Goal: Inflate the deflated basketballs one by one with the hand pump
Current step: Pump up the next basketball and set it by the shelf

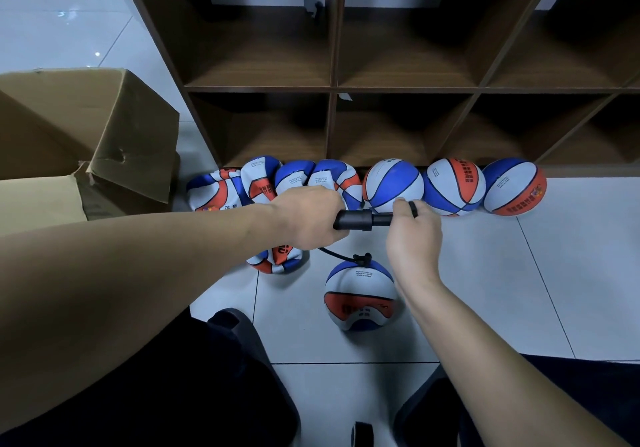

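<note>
A black hand pump (360,220) lies level between my hands above the floor. My left hand (308,218) grips its barrel; my right hand (412,230) holds the handle end. A thin black hose (337,256) runs down from the pump to the valve of a partly filled blue, white and orange basketball (360,296) on the tiles between my knees. Several crumpled deflated balls (263,182) lean against the shelf at the left. Three round balls (393,185) stand in a row to the right. Another flat ball (277,259) lies under my left wrist.
A brown wooden cubby shelf (332,90) stands behind the balls. An open cardboard box (86,142) sits on the left. Pale floor tiles (536,291) stretch to the right. My dark-trousered knees (225,377) frame the ball, and a small black object (362,434) lies at the bottom edge.
</note>
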A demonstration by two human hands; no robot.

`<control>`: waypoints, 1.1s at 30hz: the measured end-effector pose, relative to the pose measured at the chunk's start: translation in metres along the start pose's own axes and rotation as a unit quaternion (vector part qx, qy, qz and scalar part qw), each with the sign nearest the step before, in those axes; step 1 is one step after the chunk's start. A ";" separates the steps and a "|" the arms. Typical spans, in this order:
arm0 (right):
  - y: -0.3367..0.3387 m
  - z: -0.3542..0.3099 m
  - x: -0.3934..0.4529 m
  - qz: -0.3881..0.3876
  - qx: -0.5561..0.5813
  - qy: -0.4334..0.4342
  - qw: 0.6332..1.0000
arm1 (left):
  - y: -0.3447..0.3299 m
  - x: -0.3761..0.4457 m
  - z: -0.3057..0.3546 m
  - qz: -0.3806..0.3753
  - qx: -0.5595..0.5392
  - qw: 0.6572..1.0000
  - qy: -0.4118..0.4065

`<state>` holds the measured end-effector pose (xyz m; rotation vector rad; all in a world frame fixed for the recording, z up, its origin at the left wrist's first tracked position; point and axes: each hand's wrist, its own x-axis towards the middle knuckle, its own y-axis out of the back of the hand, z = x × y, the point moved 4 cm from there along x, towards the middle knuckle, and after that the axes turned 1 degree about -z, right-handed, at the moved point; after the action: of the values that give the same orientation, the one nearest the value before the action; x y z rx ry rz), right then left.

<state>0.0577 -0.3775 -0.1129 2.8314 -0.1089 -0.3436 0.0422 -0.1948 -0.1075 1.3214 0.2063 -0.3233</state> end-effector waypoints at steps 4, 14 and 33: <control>-0.008 0.000 -0.006 -0.025 -0.012 0.001 1.000 | 0.000 0.002 0.004 -0.006 -0.001 1.000 -0.015; -0.010 0.001 0.000 -0.052 -0.047 0.014 0.997 | -0.002 0.006 0.000 -0.029 -0.017 0.999 -0.030; 0.028 0.003 0.029 0.039 0.005 -0.004 0.999 | -0.002 -0.002 -0.018 -0.037 0.008 0.999 -0.007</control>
<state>0.0838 -0.4083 -0.1143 2.8271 -0.2237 -0.3392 0.0403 -0.1776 -0.1131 1.3290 0.2416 -0.3978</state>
